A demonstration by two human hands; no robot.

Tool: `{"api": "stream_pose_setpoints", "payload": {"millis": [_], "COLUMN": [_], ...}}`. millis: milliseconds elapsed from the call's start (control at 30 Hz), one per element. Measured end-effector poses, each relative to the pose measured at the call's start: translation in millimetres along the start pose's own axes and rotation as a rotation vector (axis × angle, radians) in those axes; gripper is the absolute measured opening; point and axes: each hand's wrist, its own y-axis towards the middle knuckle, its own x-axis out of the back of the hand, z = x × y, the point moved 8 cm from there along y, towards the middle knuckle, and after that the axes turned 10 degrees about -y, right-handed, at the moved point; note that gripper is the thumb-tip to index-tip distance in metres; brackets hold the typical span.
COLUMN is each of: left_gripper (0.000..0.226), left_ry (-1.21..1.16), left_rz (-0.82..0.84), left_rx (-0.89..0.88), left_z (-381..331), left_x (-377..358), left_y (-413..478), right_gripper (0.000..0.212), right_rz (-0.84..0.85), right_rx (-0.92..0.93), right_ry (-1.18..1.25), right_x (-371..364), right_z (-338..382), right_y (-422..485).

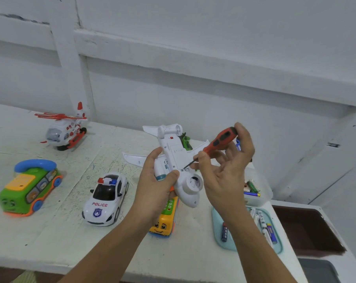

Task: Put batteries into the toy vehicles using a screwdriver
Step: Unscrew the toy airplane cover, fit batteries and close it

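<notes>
My left hand [155, 180] grips a white toy airplane [178, 154] held belly-up above the table, its nose toward me. My right hand [228, 170] holds a red and black screwdriver [220, 141], thumb and fingers around the handle. The metal tip touches a screw near the battery cover on the plane's underside. A teal tray [218, 225] at the right holds several loose batteries [265, 227], partly hidden by my right forearm.
On the white table [50, 242] stand a red-white toy helicopter [65, 127], a green telephone bus [30, 188], a white police car [106, 199] and a yellow bus [164, 221] under my hands. A clear container [256, 193] with batteries sits at right. A green toy [185, 140] lies behind the plane.
</notes>
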Motion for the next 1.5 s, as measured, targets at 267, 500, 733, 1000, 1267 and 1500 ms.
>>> {"api": "stream_pose_setpoints", "payload": {"millis": [267, 500, 733, 1000, 1267, 1500], "left_gripper": [0.057, 0.057, 0.058, 0.058, 0.060, 0.057], "left_ry": [-0.008, -0.007, 0.005, 0.010, 0.007, 0.037], "left_rz": [0.017, 0.025, 0.030, 0.055, 0.055, 0.071], "left_rx": [-0.006, 0.005, 0.012, 0.010, 0.022, 0.018], "left_z": [-4, -4, -3, -5, -8, -11], "left_x": [2, 4, 6, 4, 9, 11], "left_y": [-3, -4, -5, -9, -11, -14], "right_gripper": [0.080, 0.070, 0.039, 0.042, 0.015, 0.021], "right_rz": [-0.004, -0.033, -0.168, -0.182, -0.217, -0.142], "right_rx": [0.009, 0.074, 0.206, 0.185, 0.248, 0.232], "right_ry": [-0.029, -0.090, -0.009, 0.093, -0.017, 0.024], "right_x": [-6, -5, 9, 4, 9, 5], "right_z": [3, 10, 37, 52, 61, 67], "right_y": [-1, -4, 11, 21, 12, 10]}}
